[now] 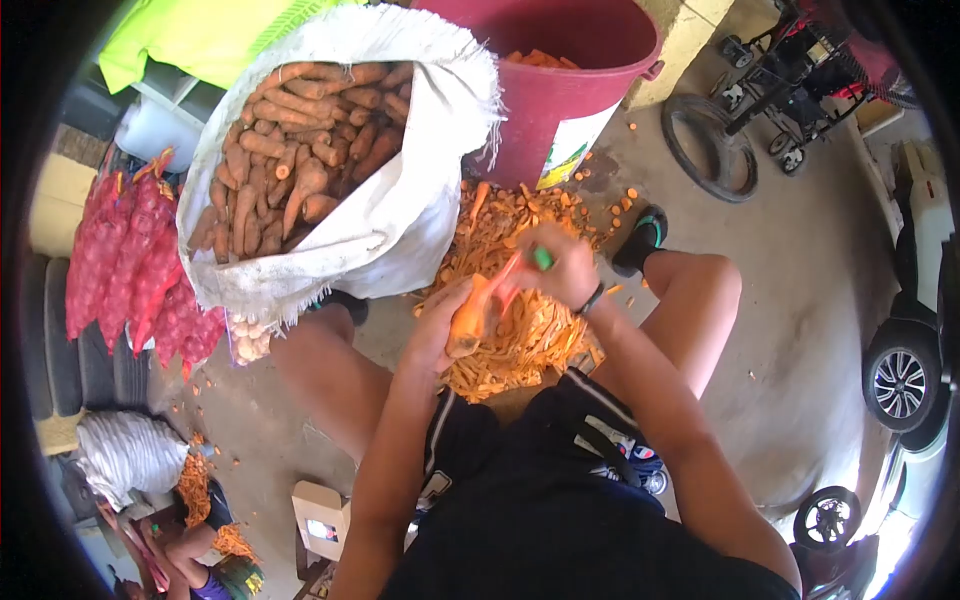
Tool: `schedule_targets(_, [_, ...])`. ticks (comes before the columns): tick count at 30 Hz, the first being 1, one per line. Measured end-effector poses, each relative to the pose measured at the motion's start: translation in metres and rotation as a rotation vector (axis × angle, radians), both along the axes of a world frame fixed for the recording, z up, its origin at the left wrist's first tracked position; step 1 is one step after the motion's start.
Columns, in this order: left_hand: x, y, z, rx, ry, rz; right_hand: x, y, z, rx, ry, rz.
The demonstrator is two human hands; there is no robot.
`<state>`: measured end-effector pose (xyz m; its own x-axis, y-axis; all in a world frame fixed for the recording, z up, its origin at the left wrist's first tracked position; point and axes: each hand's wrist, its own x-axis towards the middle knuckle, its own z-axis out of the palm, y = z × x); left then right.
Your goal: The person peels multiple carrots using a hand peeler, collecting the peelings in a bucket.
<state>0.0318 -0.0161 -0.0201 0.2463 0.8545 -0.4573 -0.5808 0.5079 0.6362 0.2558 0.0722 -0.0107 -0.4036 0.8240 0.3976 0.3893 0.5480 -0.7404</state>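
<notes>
In the middle of the head view my left hand (438,328) is wrapped round a carrot (466,328), its thick end pointing down toward me. The carrot is partly bright orange and partly still dull-skinned. My right hand (562,270) is closed round a peeler (541,258) with a green end; motion smears the part by the carrot. Both hands are over a heap of orange peelings (540,345) between my legs. Beyond my left hand stands a white woven sack (395,215) full of unpeeled carrots (300,150).
A maroon bin (590,90) with carrots inside stands beyond the peelings. Red net bags of onions (115,260) hang at the left. Carrot slices are scattered near a loose tyre (705,150). Another person (175,555) sits at the lower left beside more peelings.
</notes>
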Motion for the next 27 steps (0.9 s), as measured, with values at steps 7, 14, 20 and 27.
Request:
schedule_targets(7, [0.005, 0.005, -0.004, -0.065, -0.024, 0.043, -0.004, -0.012, 0.013, -0.051, 0.021, 0.054])
schedule_targets(14, [0.014, -0.002, 0.012, -0.04, 0.141, -0.084, 0.026, 0.048, -0.025, -0.116, -0.128, -0.372])
schedule_targets(20, [-0.004, 0.007, -0.008, 0.088, 0.314, 0.022, 0.036, 0.029, -0.072, -0.209, -0.334, -0.179])
schedule_targets(27, [-0.02, -0.012, 0.033, 0.15, -0.052, -0.284, 0.013, 0.009, -0.039, -0.33, -0.465, -0.136])
